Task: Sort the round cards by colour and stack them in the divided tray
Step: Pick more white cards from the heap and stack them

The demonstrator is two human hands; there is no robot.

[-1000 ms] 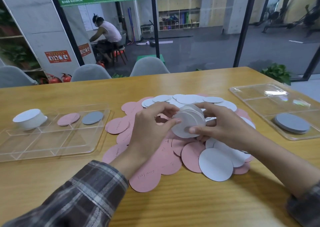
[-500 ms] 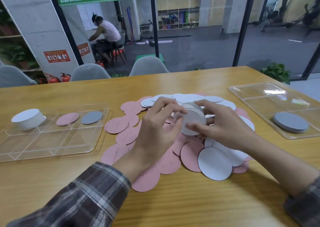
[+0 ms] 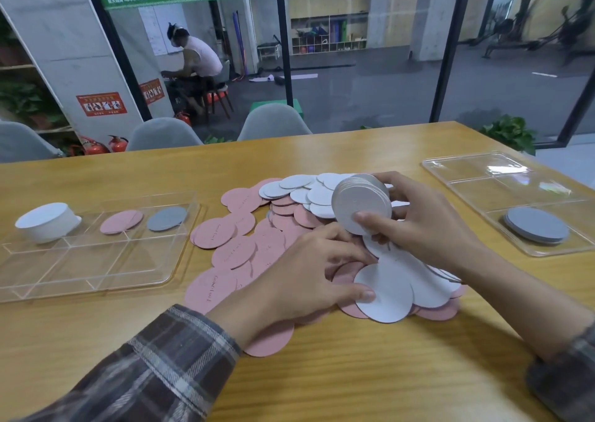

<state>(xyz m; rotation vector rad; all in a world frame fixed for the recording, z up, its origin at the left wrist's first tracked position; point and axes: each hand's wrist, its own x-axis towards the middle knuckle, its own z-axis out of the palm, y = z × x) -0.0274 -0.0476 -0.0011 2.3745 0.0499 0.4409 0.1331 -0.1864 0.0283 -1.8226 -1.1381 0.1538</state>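
Note:
A heap of pink round cards (image 3: 232, 251) and white round cards (image 3: 301, 193) covers the middle of the table. My right hand (image 3: 428, 228) grips a stack of white cards (image 3: 359, 202) and holds it tilted above the heap. Lower down, my left hand (image 3: 306, 273) pinches a single white card (image 3: 386, 296) at the heap's near edge, thumb on its left rim and fingers at its top. The divided tray (image 3: 96, 264) on the left holds a tall white stack (image 3: 45, 222), pink cards (image 3: 120, 222) and a grey card (image 3: 167, 218), each in its own back compartment.
A second clear tray (image 3: 502, 177) at the right holds a grey stack (image 3: 536, 226) in its near compartment. Grey chairs (image 3: 273, 122) stand along the table's far side. Behind a glass wall a person sits in the distance.
My left hand has let go of the white stack and dropped to the lone white card at the front. The right hand now holds the stack alone, a little further right.

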